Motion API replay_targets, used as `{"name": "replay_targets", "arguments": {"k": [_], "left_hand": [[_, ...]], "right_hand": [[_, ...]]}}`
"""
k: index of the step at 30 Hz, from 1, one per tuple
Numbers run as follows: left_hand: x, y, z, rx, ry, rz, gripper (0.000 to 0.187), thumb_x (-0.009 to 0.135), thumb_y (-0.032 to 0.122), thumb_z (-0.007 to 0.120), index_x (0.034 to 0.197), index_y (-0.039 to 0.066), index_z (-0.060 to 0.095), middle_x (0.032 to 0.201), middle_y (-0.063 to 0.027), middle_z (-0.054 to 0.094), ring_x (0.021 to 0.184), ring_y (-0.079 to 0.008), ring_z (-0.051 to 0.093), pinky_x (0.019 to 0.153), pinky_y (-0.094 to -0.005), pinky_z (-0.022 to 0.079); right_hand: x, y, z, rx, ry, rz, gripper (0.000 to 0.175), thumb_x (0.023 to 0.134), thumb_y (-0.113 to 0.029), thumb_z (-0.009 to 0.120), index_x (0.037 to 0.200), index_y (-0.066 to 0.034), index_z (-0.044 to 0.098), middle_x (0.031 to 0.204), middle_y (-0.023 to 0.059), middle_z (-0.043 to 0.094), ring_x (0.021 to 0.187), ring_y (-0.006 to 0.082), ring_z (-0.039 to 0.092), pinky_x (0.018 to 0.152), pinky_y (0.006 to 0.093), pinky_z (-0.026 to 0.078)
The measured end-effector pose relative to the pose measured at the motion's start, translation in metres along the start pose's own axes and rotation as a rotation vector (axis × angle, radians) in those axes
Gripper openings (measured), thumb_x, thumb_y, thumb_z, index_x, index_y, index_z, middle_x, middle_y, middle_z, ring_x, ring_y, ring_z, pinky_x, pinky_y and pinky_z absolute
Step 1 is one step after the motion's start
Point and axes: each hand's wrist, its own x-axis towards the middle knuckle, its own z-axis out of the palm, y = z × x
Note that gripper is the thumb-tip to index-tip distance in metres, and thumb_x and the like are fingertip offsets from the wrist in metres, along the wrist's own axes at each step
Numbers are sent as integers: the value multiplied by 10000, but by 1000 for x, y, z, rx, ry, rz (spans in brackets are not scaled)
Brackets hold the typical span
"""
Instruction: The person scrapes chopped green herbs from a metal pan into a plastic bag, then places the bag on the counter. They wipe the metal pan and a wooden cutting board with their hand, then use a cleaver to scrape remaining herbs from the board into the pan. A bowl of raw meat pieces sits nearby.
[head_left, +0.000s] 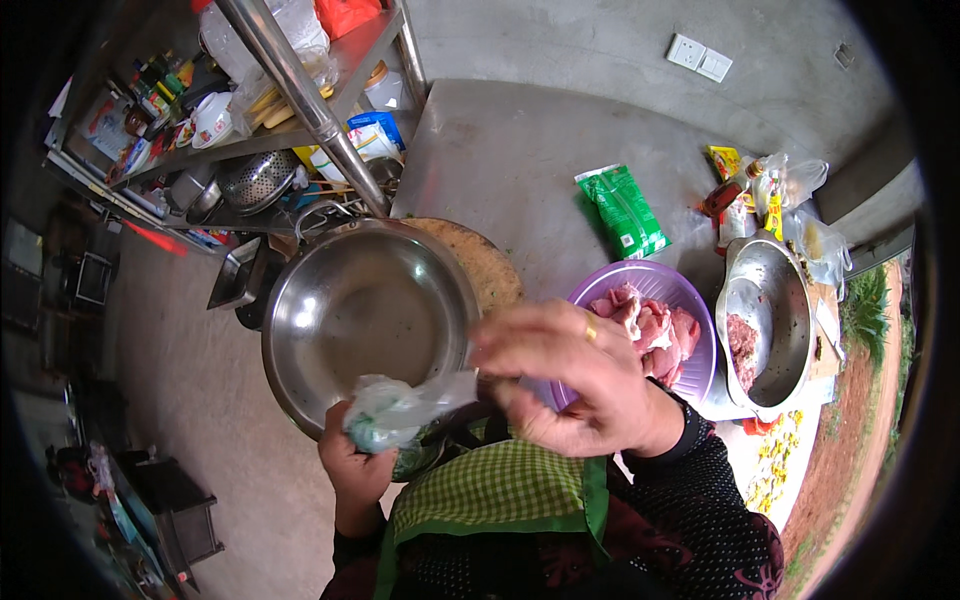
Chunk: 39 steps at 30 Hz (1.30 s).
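My left hand grips a clear plastic bag with something greenish inside, in front of the near rim of a wide steel basin. The basin overlaps a round wooden chopping board. My right hand, with a ring on one finger, is raised beside the loose end of the bag, slightly blurred, its fingers apart and nothing seen in them. Partly behind it stands a purple plastic basket with pieces of raw meat.
Right of the basket, an oval metal pot holds minced meat. A green packet lies on the steel table. Bottles and bags stand at the back right. A steel shelf post rises behind the basin, beside shelves of kitchenware.
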Motion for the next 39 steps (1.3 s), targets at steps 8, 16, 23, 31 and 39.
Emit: {"name": "replay_targets", "arguments": {"k": [8, 16, 23, 31, 39], "left_hand": [[13, 12, 33, 296, -207, 321, 330, 624, 77, 777, 901, 26, 606, 749, -112, 572, 687, -317, 552, 689, -424, 419], [21, 27, 51, 73, -304, 170, 665, 681, 29, 745, 1296, -16, 498, 1043, -134, 595, 954, -278, 577, 849, -392, 453], [24, -9, 15, 90, 183, 48, 521, 799, -33, 632, 1301, -11, 495, 1158, -126, 589, 1106, -217, 543, 1018, -350, 383], [-7, -68, -59, 274, 483, -134, 293, 869, -10, 597, 1160, 10, 571, 1269, -116, 570, 1126, -183, 537, 970, -338, 407], [-31, -104, -71, 173, 615, -292, 457, 890, -13, 589, 1333, 23, 487, 1149, -61, 550, 1035, -147, 527, 909, -285, 447]], "right_hand": [[-21, 0, 37, 6, -381, 195, 533, 812, -288, 674, 1268, -75, 501, 1156, 161, 545, 953, 332, 614, 681, 400, 571], [-18, 24, -7, 59, -165, 70, 378, 719, 60, 591, 1079, -54, 607, 1011, 91, 638, 861, 289, 660, 686, 353, 578], [3, 87, -113, 0, 358, 442, 184, 939, -157, 620, 1017, -1, 681, 712, 27, 648, 597, 71, 586, 537, 224, 477], [-11, 266, -264, -383, 470, 696, 304, 938, -302, 618, 1003, -15, 694, 725, 46, 648, 678, 116, 638, 680, 273, 555], [-112, 409, -290, -454, 91, 1062, 519, 813, -300, 731, 1257, -92, 563, 970, 58, 677, 785, 175, 630, 611, 322, 532]]}}
